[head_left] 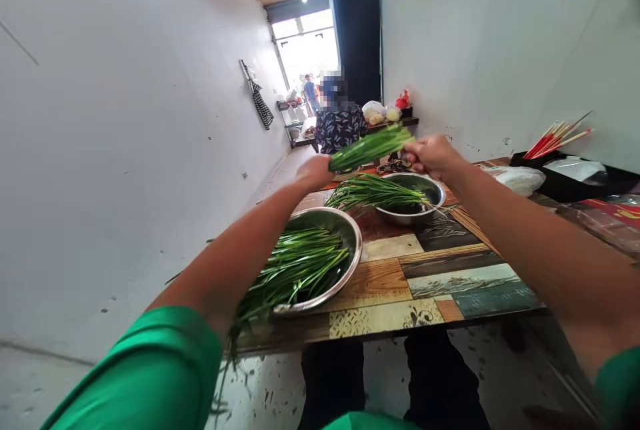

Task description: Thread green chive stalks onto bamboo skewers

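A flat bundle of green chives (373, 148) is held up above the table, stretched between my two hands. My left hand (314, 171) is closed round its darker left end. At its pale stalk end, my right hand (433, 152) is closed in a pinch; what lies inside those fingers is partly hidden. Below, loose chives (375, 191) rest across a steel bowl (435, 198), their leaves hanging over its left rim. A larger steel bowl (356, 243), nearer my left forearm, holds more chives (305, 260), with some trailing over the table's front edge.
Thin wooden skewers (473, 225) lie on the patchwork-patterned table (380, 280), right of the smaller bowl. A black tray (545, 183) with red-ended sticks (550, 140) stands at the right. Beyond the table is another person (340, 127), near a shelf with bags (380, 112).
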The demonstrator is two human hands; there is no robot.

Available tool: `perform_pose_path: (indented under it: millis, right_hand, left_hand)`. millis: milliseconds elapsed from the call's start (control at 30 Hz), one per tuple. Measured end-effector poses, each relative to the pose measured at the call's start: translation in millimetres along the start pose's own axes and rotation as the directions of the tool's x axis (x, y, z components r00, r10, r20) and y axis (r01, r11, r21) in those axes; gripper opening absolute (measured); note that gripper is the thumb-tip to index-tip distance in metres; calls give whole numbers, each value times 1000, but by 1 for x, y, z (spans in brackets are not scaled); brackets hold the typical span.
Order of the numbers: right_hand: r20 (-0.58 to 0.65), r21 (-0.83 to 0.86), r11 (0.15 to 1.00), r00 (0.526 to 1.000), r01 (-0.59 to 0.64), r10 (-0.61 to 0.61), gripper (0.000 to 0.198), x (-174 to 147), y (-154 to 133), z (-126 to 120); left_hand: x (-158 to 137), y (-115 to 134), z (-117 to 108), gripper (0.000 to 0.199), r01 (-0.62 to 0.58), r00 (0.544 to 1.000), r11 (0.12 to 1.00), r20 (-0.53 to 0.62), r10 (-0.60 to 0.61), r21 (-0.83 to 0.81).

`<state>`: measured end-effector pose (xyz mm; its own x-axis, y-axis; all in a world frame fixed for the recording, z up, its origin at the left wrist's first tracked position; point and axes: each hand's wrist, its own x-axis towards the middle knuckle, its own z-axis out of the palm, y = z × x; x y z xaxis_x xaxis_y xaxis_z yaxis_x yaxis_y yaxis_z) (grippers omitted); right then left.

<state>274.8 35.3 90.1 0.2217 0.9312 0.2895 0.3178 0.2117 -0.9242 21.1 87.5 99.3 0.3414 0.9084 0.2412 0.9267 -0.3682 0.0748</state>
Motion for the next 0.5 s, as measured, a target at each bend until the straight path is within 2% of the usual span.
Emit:
perform_pose_path:
  millis: [33, 100, 267, 400, 500]
  right_hand:
    - [25, -83, 993, 996, -80, 83, 34, 4, 19, -6]
    - [33, -181, 970, 985, -161, 169, 35, 12, 51, -17]
    - [21, -448, 862, 960, -239, 278, 27, 34, 109, -28]
    - [2, -657, 721, 955, -221, 295, 9, 48, 143, -18]
    - [4, -766, 617, 958, -181, 286, 9, 50, 148, -16]
  left_hand:
    - [13, 10, 15, 31, -15, 999, 998, 46, 12, 66]
    - [36, 26, 45, 32, -59, 992, 990, 119, 43, 128]
    - [73, 44, 102, 31, -97, 970, 981, 236, 56, 166]
    - [84, 43, 119, 33, -142, 959, 961, 274, 74, 236]
    - [85, 40, 109, 48, -176, 934, 960, 346, 93, 216]
